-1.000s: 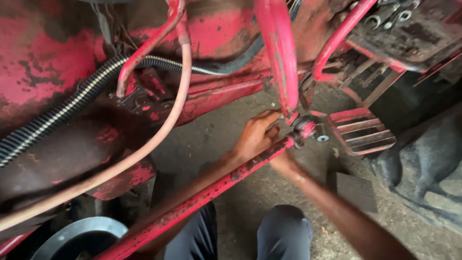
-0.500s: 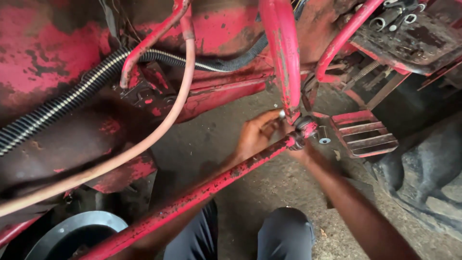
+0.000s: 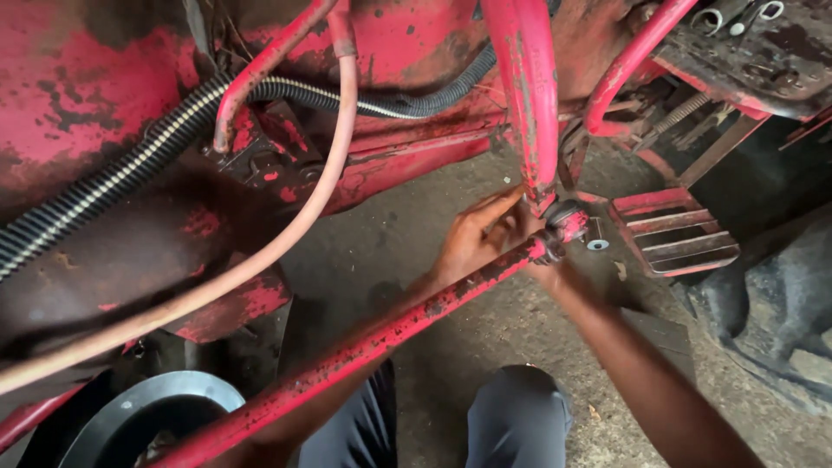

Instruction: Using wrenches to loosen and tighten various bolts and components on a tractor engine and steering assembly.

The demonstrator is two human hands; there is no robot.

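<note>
— Red rod (image 3: 364,347) is running slantwise above the concrete floor (image 3: 416,251), its end meeting the joint (image 3: 562,227) under the red upright arm (image 3: 530,95).
— Hands?
— Left hand (image 3: 475,236) is curling its fingers at that joint. Right hand (image 3: 539,269) is sitting behind the rod; I cannot tell its grip.
</note>
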